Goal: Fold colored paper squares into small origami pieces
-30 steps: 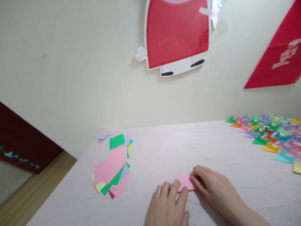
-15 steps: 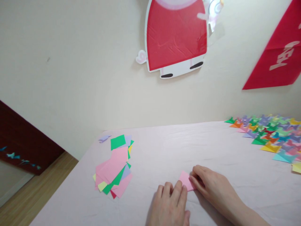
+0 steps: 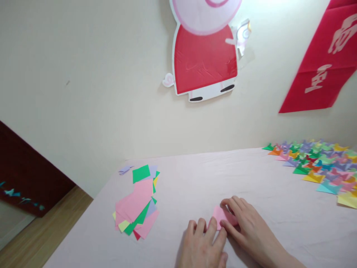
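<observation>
A small pink piece of paper (image 3: 218, 219) lies on the pale cloth near the front, between both hands. My left hand (image 3: 203, 242) rests palm down with its fingers spread. Its index and middle fingertips touch the paper's left and lower edge. From the right, my right hand (image 3: 247, 225) has its thumb on the near edge of the paper and its fingers over the far edge. This hand hides part of the paper's right side, so the fold there cannot be made out fully.
Loose coloured paper sheets (image 3: 134, 204) lie in an overlapping pile at the left. Behind them is a small folded lilac paper (image 3: 126, 170). Many folded paper pieces (image 3: 320, 163) stand in rows at the right. The table meets a wall with a cartoon cutout (image 3: 205, 61) and a red banner (image 3: 315, 70).
My right hand's fingers have spread from a pinch and now reach over the paper's far edge. The left fingers have opened slightly. The camera view has tilted up a little.
</observation>
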`<action>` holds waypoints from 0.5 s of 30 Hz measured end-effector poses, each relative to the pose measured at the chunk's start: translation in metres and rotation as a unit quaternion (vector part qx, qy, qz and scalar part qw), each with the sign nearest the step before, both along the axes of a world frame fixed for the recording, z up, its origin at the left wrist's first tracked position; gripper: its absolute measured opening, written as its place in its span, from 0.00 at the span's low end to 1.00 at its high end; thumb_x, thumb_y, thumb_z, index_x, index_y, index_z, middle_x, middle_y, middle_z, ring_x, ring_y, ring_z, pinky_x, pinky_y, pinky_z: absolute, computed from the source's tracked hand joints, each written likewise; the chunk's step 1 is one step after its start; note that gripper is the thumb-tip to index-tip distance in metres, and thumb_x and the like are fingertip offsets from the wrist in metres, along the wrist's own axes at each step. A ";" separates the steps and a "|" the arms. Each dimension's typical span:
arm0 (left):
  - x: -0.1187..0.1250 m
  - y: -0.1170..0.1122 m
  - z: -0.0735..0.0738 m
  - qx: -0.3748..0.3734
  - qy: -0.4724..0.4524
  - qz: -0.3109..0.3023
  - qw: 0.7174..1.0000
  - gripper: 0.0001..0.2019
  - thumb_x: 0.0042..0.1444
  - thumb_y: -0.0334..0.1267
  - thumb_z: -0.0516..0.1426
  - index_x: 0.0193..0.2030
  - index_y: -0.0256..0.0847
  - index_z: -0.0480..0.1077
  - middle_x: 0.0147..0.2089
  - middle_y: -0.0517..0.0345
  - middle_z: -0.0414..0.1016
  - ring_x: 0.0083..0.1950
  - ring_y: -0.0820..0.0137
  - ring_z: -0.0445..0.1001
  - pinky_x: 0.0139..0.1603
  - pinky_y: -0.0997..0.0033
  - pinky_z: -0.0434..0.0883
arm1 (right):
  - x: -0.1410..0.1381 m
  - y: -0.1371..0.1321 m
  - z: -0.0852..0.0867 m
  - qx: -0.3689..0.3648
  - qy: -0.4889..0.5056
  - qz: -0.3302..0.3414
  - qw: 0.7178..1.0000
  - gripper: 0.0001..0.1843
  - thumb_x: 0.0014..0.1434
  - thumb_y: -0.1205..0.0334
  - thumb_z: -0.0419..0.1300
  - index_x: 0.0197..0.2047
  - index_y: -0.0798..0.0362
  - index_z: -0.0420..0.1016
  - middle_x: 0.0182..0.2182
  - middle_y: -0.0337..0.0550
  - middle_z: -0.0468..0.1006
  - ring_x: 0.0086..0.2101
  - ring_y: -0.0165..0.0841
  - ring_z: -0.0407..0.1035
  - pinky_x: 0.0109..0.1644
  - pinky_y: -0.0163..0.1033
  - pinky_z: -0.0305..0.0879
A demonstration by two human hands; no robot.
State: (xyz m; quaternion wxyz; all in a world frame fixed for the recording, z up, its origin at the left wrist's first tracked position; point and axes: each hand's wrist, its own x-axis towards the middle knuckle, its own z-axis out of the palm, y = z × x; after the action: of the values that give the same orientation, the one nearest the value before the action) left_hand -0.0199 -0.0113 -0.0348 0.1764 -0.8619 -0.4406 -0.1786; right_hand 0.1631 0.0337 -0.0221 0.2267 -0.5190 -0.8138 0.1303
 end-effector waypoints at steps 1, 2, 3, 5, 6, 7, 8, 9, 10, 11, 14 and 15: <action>0.000 0.000 0.000 0.001 0.001 -0.002 1.000 0.23 0.56 0.56 0.59 0.54 0.46 0.70 0.53 0.61 0.75 0.41 0.64 0.68 0.37 0.62 0.64 | -0.001 -0.001 0.000 0.000 0.003 0.000 1.000 0.09 0.59 0.63 0.58 0.44 0.49 0.70 0.39 0.45 0.74 0.39 0.41 0.68 0.43 0.45 0.63; -0.001 0.001 -0.001 0.001 0.004 -0.003 1.000 0.23 0.57 0.56 0.59 0.52 0.45 0.71 0.53 0.61 0.75 0.41 0.65 0.68 0.37 0.62 0.64 | -0.001 -0.002 0.000 0.000 0.006 -0.002 1.000 0.09 0.59 0.63 0.57 0.44 0.49 0.70 0.40 0.46 0.74 0.40 0.42 0.68 0.43 0.45 0.63; -0.001 0.001 -0.003 0.001 0.009 -0.005 1.000 0.22 0.57 0.57 0.59 0.51 0.44 0.71 0.53 0.60 0.75 0.40 0.65 0.68 0.37 0.62 0.64 | -0.001 -0.003 -0.001 0.001 0.009 -0.004 1.000 0.09 0.59 0.63 0.57 0.44 0.49 0.70 0.40 0.46 0.74 0.40 0.42 0.68 0.44 0.46 0.63; -0.003 0.002 -0.007 0.005 0.019 -0.007 1.000 0.21 0.58 0.57 0.58 0.47 0.42 0.72 0.53 0.58 0.75 0.41 0.64 0.69 0.39 0.62 0.64 | 0.001 -0.003 -0.002 0.002 0.013 -0.004 1.000 0.10 0.59 0.64 0.57 0.45 0.48 0.70 0.41 0.46 0.75 0.41 0.42 0.68 0.44 0.46 0.63; -0.005 0.002 -0.009 0.012 0.021 -0.007 1.000 0.21 0.58 0.57 0.58 0.46 0.42 0.72 0.53 0.58 0.76 0.42 0.64 0.69 0.40 0.62 0.64 | 0.003 -0.004 -0.004 0.001 0.015 -0.003 1.000 0.11 0.59 0.64 0.57 0.46 0.48 0.70 0.42 0.47 0.75 0.42 0.42 0.68 0.45 0.47 0.62; -0.007 0.002 -0.013 0.022 0.021 -0.008 1.000 0.21 0.58 0.57 0.58 0.46 0.41 0.72 0.53 0.57 0.76 0.44 0.63 0.69 0.42 0.61 0.65 | 0.006 -0.004 -0.005 -0.001 0.016 -0.003 1.000 0.12 0.59 0.64 0.57 0.48 0.48 0.71 0.43 0.47 0.75 0.42 0.43 0.67 0.45 0.47 0.62; -0.010 0.002 -0.016 0.033 0.019 -0.007 0.999 0.21 0.57 0.57 0.59 0.45 0.41 0.72 0.52 0.56 0.76 0.45 0.62 0.70 0.43 0.61 0.65 | 0.009 -0.004 -0.006 -0.004 0.018 -0.003 1.000 0.14 0.59 0.64 0.57 0.49 0.48 0.70 0.44 0.47 0.75 0.43 0.43 0.67 0.46 0.47 0.62; -0.013 0.002 -0.019 0.042 0.015 -0.005 0.999 0.21 0.57 0.57 0.59 0.44 0.42 0.72 0.51 0.56 0.76 0.46 0.62 0.70 0.44 0.61 0.65 | 0.013 -0.004 -0.008 -0.008 0.020 -0.004 1.000 0.15 0.59 0.64 0.57 0.50 0.47 0.70 0.45 0.47 0.75 0.44 0.43 0.67 0.46 0.48 0.62; -0.016 0.001 -0.021 0.048 0.012 -0.002 0.999 0.20 0.56 0.57 0.60 0.44 0.42 0.72 0.50 0.56 0.77 0.47 0.61 0.70 0.45 0.61 0.65 | 0.018 -0.004 -0.010 -0.012 0.023 -0.007 1.000 0.16 0.59 0.64 0.56 0.52 0.47 0.70 0.46 0.47 0.75 0.44 0.43 0.67 0.47 0.48 0.62; -0.019 0.000 -0.023 0.052 0.009 0.002 0.999 0.20 0.56 0.56 0.60 0.43 0.42 0.72 0.50 0.56 0.77 0.48 0.61 0.70 0.45 0.61 0.65 | 0.023 -0.003 -0.012 -0.016 0.027 -0.010 0.999 0.18 0.59 0.64 0.56 0.53 0.46 0.70 0.47 0.47 0.75 0.45 0.43 0.67 0.48 0.49 0.62; -0.028 -0.003 -0.029 0.051 0.013 0.014 0.999 0.17 0.56 0.54 0.60 0.42 0.42 0.72 0.49 0.55 0.76 0.49 0.61 0.71 0.45 0.61 0.66 | 0.040 -0.002 -0.017 -0.026 0.045 -0.021 0.998 0.21 0.59 0.64 0.55 0.55 0.44 0.70 0.49 0.47 0.74 0.47 0.44 0.68 0.50 0.50 0.63; -0.030 -0.004 -0.030 0.051 0.015 0.017 0.998 0.16 0.57 0.53 0.60 0.42 0.42 0.72 0.49 0.54 0.76 0.49 0.61 0.71 0.46 0.61 0.66 | 0.045 -0.001 -0.018 -0.029 0.051 -0.025 0.998 0.22 0.58 0.65 0.55 0.56 0.44 0.70 0.49 0.48 0.74 0.47 0.44 0.68 0.50 0.50 0.63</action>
State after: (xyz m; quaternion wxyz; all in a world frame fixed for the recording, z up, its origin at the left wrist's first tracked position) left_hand -0.0501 -0.0154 -0.0650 0.2301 -0.8465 -0.4431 -0.1846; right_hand 0.2078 0.0331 -0.0397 0.2560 -0.5382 -0.7837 0.1750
